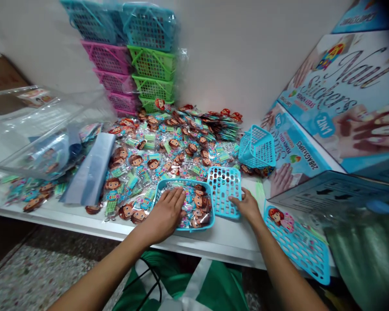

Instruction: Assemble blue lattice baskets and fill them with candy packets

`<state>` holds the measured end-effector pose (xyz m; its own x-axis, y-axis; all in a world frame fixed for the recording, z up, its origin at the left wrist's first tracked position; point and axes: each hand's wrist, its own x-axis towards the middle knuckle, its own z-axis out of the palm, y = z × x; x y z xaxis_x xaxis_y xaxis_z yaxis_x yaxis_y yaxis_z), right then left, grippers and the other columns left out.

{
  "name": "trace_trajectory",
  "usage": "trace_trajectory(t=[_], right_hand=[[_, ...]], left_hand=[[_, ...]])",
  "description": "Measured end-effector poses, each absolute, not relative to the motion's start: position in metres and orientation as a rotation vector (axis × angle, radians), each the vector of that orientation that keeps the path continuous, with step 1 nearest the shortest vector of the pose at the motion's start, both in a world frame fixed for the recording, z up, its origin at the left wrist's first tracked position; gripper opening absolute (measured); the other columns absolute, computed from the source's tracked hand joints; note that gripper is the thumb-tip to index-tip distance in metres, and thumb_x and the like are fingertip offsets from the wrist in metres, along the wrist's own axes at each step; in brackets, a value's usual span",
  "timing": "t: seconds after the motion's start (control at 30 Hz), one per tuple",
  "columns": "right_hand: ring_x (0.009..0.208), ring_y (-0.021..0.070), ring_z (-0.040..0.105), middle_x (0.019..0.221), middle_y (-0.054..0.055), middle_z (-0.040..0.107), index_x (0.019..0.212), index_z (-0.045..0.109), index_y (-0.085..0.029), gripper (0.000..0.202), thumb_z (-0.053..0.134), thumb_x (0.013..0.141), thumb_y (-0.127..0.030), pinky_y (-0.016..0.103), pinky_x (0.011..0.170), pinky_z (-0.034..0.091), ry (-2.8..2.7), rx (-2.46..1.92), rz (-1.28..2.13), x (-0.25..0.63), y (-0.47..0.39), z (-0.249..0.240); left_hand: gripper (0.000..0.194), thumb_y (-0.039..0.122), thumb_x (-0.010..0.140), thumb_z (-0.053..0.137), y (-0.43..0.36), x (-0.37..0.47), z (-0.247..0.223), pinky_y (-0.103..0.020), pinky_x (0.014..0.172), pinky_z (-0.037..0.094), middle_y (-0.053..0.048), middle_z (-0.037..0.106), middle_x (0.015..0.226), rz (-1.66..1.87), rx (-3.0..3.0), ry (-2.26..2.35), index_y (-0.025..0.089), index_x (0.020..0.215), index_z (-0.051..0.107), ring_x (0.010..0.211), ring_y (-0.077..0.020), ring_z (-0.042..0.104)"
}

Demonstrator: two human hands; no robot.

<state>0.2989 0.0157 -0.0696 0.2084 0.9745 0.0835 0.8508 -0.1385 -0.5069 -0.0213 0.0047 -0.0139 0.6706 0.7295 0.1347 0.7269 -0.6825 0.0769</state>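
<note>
Right now my left hand (pixel 168 211) lies palm-down over the blue basket (pixel 213 214), its fingers straight and pressed together rather than pinching anything. They reach inside the rim, flat on the clear packets (pixel 199 205) that fill it; those packets show under my fingertips and mostly to their right, while my wrist crosses the near left side of the rim.

Just right of the basket, close against its rim, lies the flat perforated blue panel (pixel 224 190). My right hand (pixel 246 205) is at that panel's right edge: my thumb lies over its face and the other fingers bend beside the edge. I can't tell whether they actually pinch it.

Beyond both hands, loose packets (pixel 152 164) spread over the white table (pixel 246 242). Past the panel, a smaller blue basket (pixel 257 149) tilts near the Nail Stickers box (pixel 353 99), well apart from my left fingers.
</note>
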Motion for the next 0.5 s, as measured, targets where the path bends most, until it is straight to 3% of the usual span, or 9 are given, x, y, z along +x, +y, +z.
trace_trajectory(t=[0.13,0.33,0.43,0.5], right_hand=[[0.068,0.0167,0.064,0.085,0.005,0.07,0.112,0.058,-0.014,0.044,0.036,0.093,-0.047,0.026,0.059,0.05,-1.726,-1.852,0.482,0.285,0.013,-0.025],[0.062,0.0154,0.061,0.083,0.002,0.065,0.127,0.054,-0.023,0.045,0.056,0.087,-0.045,0.028,0.061,0.05,-1.703,-1.599,0.2,0.263,0.002,0.051],[0.055,0.0133,0.059,0.076,0.0,0.063,0.126,0.055,-0.024,0.044,0.056,0.087,-0.045,0.025,0.049,0.049,-1.615,-1.449,0.393,0.271,0.022,0.059],[0.057,0.0128,0.059,0.079,-0.001,0.064,0.122,0.057,-0.025,0.038,0.055,0.088,-0.044,0.023,0.048,0.048,-1.694,-1.355,0.546,0.27,0.041,0.049]], left_hand=[[0.05,0.032,0.096,0.031,0.003,-0.022,-0.013,-0.046,0.108,0.028,-0.019,0.039,0.145,0.208,2.865,1.255,0.007,0.139,0.036,0.134,-0.0302,0.035],[0.052,0.032,0.096,0.031,0.002,-0.023,-0.014,-0.046,0.109,0.027,-0.02,0.038,0.146,0.225,2.859,1.243,0.005,0.14,0.033,0.135,-0.0313,0.033],[0.052,0.032,0.096,0.032,0.002,-0.023,-0.013,-0.047,0.108,0.027,-0.021,0.039,0.144,0.251,2.849,1.232,0.004,0.139,0.034,0.134,-0.0325,0.034],[0.047,0.031,0.095,0.034,0.003,-0.023,-0.011,-0.049,0.107,0.029,-0.02,0.046,0.138,0.291,2.822,1.222,0.006,0.133,0.043,0.13,-0.0321,0.04]])
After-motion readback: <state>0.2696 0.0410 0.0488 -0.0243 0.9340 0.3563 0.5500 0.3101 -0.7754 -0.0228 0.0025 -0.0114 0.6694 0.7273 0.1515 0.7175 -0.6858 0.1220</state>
